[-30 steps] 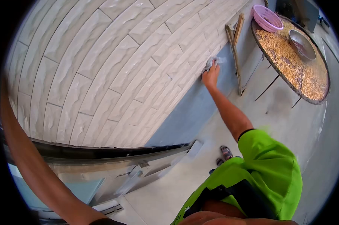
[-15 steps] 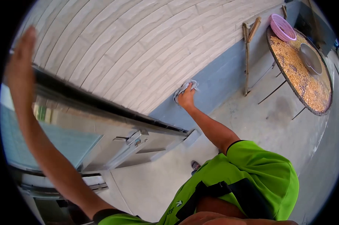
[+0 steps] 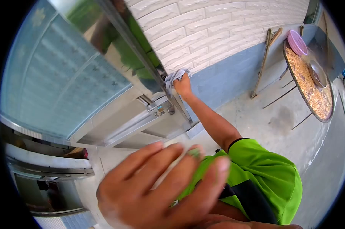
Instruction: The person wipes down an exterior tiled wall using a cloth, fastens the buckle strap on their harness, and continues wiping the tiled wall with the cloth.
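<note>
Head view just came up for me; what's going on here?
The person's right hand grips a crumpled grey cloth at the edge of the metal door frame, where it meets the pale tiled wall. The left hand is up close to the camera, fingers spread, with nothing visible in it.

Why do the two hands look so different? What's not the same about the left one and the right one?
The left hand looks huge, right at the front of the view, while the right hand looks small, farther off. The left hand has its fingers loosely spread and seems to hold nothing; the right hand grips a grey cloth beside the metal frame. Both hands are bare, without gloves.
</note>
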